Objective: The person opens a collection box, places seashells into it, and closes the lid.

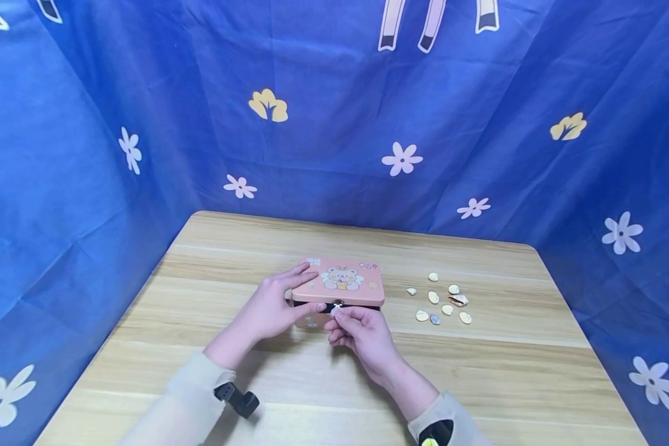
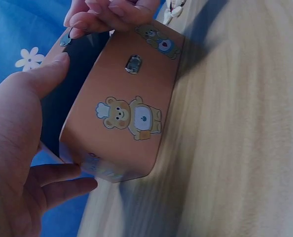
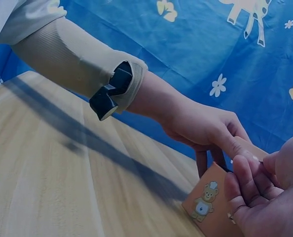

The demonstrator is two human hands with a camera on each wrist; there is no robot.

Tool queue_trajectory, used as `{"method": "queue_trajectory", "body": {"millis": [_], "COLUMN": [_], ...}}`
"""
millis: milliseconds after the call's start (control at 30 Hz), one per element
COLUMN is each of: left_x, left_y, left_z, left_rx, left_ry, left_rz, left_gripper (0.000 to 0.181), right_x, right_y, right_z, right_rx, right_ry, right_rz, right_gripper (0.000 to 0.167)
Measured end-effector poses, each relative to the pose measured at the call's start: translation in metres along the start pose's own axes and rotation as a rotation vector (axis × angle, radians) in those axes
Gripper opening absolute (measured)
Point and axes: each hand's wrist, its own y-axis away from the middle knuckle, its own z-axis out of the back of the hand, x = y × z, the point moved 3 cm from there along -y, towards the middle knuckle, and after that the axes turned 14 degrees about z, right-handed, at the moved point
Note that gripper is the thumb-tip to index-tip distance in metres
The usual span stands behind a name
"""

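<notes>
A pink tin box printed with cartoon bears stands on the table. Its hinged lid is raised a little, leaving a dark gap along the front. My left hand grips the lid's left side, fingers over the top and thumb at the front edge. At the middle of that edge, my right hand pinches the small metal clasp between thumb and index finger, partly hiding it. A metal catch shows on the box's front. The inside of the box is too dark to make out.
Several small pale seashells lie scattered right of the box, with a bluish shell and a brown-streaked shell among them. Blue patterned cloth hangs behind and beside the wooden table.
</notes>
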Motion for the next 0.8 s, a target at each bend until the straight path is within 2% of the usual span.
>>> {"method": "queue_trajectory", "body": {"millis": [500, 800], "left_x": [-0.007, -0.011], "left_y": [-0.01, -0.017], "left_z": [0.01, 0.016], "left_rx": [-0.019, -0.02], "left_ry": [-0.066, -0.068], "left_rz": [-0.023, -0.013], "left_gripper": [0.08, 0.08], "right_x": [0.015, 0.02], "right_y": [-0.006, -0.011], "right_z": [-0.004, -0.004], "right_rx": [0.012, 0.011], "right_ry": [-0.012, 0.003], "right_rz": [0.031, 0.04], "right_gripper": [0.022, 0.016]}}
